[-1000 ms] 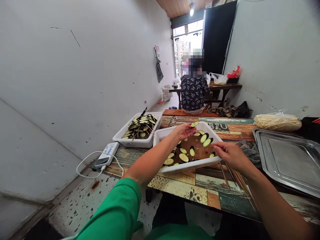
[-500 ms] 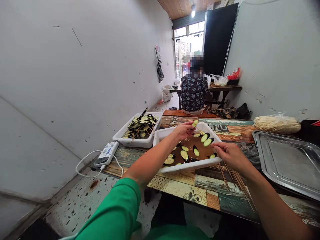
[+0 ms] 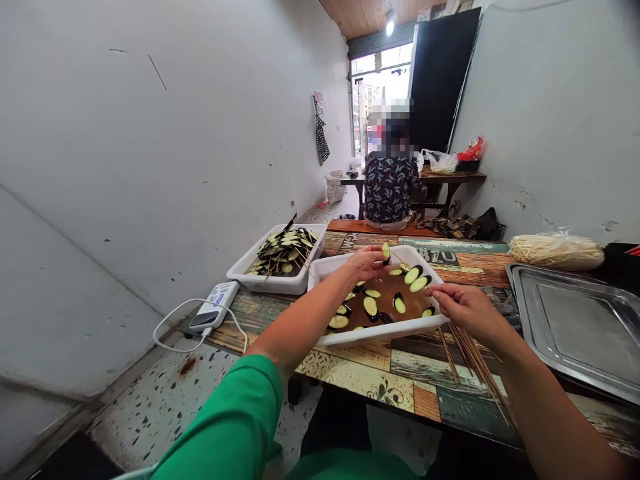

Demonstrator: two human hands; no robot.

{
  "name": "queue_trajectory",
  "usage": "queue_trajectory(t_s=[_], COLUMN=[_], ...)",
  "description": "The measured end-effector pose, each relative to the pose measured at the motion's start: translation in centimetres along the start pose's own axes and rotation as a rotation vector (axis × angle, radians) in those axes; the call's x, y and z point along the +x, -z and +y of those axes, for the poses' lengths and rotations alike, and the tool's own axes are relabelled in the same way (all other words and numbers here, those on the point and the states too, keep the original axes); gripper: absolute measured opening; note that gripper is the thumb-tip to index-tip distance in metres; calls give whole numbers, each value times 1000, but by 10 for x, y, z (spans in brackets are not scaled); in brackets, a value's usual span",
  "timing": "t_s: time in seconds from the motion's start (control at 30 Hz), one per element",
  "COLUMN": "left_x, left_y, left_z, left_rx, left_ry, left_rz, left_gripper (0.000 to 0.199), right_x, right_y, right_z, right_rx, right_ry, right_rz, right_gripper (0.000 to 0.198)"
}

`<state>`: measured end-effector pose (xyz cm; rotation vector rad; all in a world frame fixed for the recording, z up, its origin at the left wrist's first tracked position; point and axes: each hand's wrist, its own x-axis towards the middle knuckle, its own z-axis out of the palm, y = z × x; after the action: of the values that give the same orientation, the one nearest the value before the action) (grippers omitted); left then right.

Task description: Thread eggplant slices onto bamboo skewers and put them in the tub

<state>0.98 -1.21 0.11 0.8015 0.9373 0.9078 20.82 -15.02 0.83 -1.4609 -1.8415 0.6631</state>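
Note:
My left hand is over the far side of a white tub, its fingers pinching an eggplant slice held on edge. At the tub's right side my right hand is closed on a thin bamboo skewer. Two eggplant slices with dark skin sit close together beside the right fingertips, apparently on that skewer. Several loose slices float in the brownish water below. Under my right forearm, a bundle of bare bamboo skewers lies on the patterned table.
A second white tub at the left holds heaped skewered eggplant. Left of it lies a white device with a cable. Metal trays and bagged pale enoki-like strands occupy the right. A person sits ahead, back turned.
The eggplant slice in my left hand has turned from slanted to nearly upright and shifted slightly left. Loose slices have drifted a little in the water. My right hand stays almost in place.

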Motion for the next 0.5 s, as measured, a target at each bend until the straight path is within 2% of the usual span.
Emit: queue_trajectory(t_s=[0.13, 0.27, 0.37, 0.5], left_x=[1, 5, 6, 5], left_y=[3, 3, 2, 2], left_z=[1, 1, 0, 0], left_rx=[-35, -102, -174, -184], left_ry=[7, -59, -31, 17], left_rz=[13, 101, 97, 78], left_gripper=[27, 17, 7, 7], right_x=[-1, 0, 0, 0], right_y=[-2, -5, -5, -4], right_z=[0, 3, 4, 2], right_rx=[-20, -32, -43, -62], right_ry=[-19, -15, 3, 5], right_rz=[-27, -94, -75, -22], right_gripper=[45, 45, 44, 46])
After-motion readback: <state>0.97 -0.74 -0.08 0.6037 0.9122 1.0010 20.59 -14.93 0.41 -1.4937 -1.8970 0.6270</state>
